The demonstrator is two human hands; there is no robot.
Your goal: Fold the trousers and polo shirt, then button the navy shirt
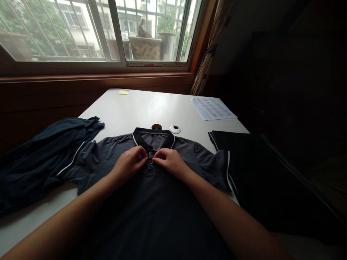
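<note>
A dark grey polo shirt [154, 195] with a black collar and white trim lies spread face up on the white table [141, 108]. Its collar points away from me, toward the window. My left hand [131, 160] pinches the left side of the button placket, just under the collar. Opposite it, my right hand [169, 161] pinches the placket's other side. Between my fingertips a small round button [151, 162] shows, and another sits higher near the collar opening. The fabric inside each pinch is mostly hidden by the fingers.
A crumpled dark blue garment [48, 151] lies at the left, partly under the sleeve. Black striped clothing [260, 173] lies at the right. Beyond the collar are a table hole [156, 127] and a white ring-shaped cover [175, 129]. Papers [213, 108] and a yellow note [123, 92] lie farther back.
</note>
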